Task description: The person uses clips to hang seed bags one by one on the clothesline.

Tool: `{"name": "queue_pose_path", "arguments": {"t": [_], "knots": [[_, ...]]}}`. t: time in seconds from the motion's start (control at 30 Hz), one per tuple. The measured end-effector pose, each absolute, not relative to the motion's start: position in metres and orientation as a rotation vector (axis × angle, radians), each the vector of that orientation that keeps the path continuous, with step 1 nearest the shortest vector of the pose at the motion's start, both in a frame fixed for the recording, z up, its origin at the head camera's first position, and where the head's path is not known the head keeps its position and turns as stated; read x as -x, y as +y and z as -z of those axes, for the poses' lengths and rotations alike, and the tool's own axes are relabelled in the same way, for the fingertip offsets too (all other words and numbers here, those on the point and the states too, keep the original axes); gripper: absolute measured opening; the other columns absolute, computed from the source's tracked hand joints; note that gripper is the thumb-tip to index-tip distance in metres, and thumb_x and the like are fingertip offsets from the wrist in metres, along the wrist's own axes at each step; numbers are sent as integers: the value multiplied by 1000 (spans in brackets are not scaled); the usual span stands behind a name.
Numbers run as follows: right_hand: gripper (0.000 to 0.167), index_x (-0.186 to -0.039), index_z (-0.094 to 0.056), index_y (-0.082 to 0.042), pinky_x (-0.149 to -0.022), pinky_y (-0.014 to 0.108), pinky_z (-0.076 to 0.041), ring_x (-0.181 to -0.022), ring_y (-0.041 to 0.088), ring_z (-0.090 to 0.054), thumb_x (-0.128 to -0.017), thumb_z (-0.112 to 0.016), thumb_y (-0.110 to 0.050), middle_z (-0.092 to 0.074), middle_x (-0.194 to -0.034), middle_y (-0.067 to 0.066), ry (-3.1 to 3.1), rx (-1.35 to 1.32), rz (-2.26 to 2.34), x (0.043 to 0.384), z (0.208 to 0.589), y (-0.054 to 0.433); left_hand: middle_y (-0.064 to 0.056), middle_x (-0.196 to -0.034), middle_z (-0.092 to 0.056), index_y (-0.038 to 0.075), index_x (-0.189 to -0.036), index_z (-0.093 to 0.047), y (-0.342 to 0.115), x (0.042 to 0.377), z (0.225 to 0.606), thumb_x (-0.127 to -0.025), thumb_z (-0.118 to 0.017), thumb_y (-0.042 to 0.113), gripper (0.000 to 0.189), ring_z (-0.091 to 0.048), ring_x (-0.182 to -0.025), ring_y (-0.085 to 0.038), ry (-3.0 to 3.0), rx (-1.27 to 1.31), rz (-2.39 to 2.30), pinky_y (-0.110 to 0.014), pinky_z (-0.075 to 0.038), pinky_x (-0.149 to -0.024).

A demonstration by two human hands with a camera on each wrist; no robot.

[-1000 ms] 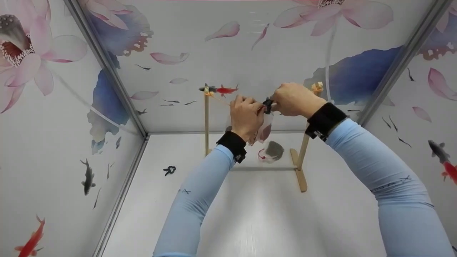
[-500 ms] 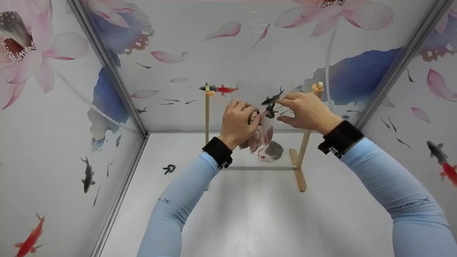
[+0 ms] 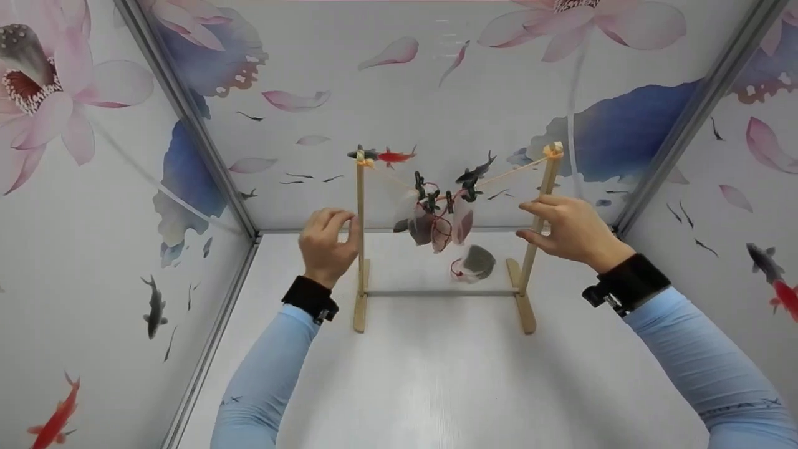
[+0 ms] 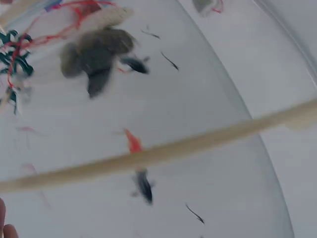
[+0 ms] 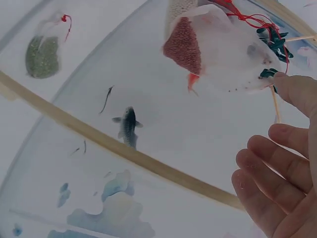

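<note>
Several sheer drawstring pouches (image 3: pixel 441 232) hang bunched from a thin cord (image 3: pixel 514 169), held by dark clothes pegs (image 3: pixel 431 201). The cord sags between two wooden posts (image 3: pixel 361 218). My left hand (image 3: pixel 327 246) is beside the left post, its fingers loosely bent and holding nothing. My right hand (image 3: pixel 570 227) overlaps the right post, fingers spread and apart from the pouches. The right wrist view shows a pouch with reddish grains (image 5: pixel 184 47), a green peg (image 5: pixel 269 73) and red drawstrings. Only fingertips (image 4: pixel 9 232) of my left hand show in the left wrist view.
Another pouch with grey-green filling (image 3: pixel 479 262) lies on the white table (image 3: pixel 436 374) behind the stand's low crossbar (image 3: pixel 436 293). Wooden feet (image 3: pixel 525 312) carry the posts. Printed panels (image 3: pixel 405 81) with metal corner strips (image 3: pixel 187 118) enclose the table.
Both hands have let go of the hanging pouches and pegs and drawn apart, left hand to the left, right hand rightward and down. My left wrist now covers the loose peg on the table.
</note>
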State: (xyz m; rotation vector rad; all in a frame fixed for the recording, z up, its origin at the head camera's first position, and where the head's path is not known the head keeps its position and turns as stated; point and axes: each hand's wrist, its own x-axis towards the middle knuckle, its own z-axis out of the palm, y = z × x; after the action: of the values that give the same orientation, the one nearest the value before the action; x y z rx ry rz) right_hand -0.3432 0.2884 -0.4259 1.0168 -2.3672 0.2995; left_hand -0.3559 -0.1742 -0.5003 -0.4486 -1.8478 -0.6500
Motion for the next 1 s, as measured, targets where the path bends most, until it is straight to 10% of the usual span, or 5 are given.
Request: {"name": "queue_pose_path", "arguments": {"t": [0.2,0.37,1.0], "knots": [[46,-126,-81,1,-79,58,-67,-90,42,-81,-89,-95,-22,-83,-108,21,-2446,-940,-334,335,455,305,-24,-132,-72,1,-130,-75,-241,362,565,-100,-76,25,38,-69,-118,-46,-2279,78,650,-58,-59,-99],[45,-123,-82,1,-81,58,-67,-90,42,-82,-88,-96,-21,-83,-108,20,-2519,-916,-379,329,481,310,-37,-181,-22,0,-174,-32,-270,358,631,-99,-75,52,100,-35,-160,-61,-2898,-249,715,-77,-42,-122],[39,-123,-83,-1,-78,49,-68,-91,31,-81,-90,-94,-19,-85,-110,13,-2741,-869,-463,296,535,331,-36,-183,-19,-8,-171,-34,-295,343,701,-95,-75,66,114,-34,-161,-66,-3389,-325,639,-76,-39,-128]]}}
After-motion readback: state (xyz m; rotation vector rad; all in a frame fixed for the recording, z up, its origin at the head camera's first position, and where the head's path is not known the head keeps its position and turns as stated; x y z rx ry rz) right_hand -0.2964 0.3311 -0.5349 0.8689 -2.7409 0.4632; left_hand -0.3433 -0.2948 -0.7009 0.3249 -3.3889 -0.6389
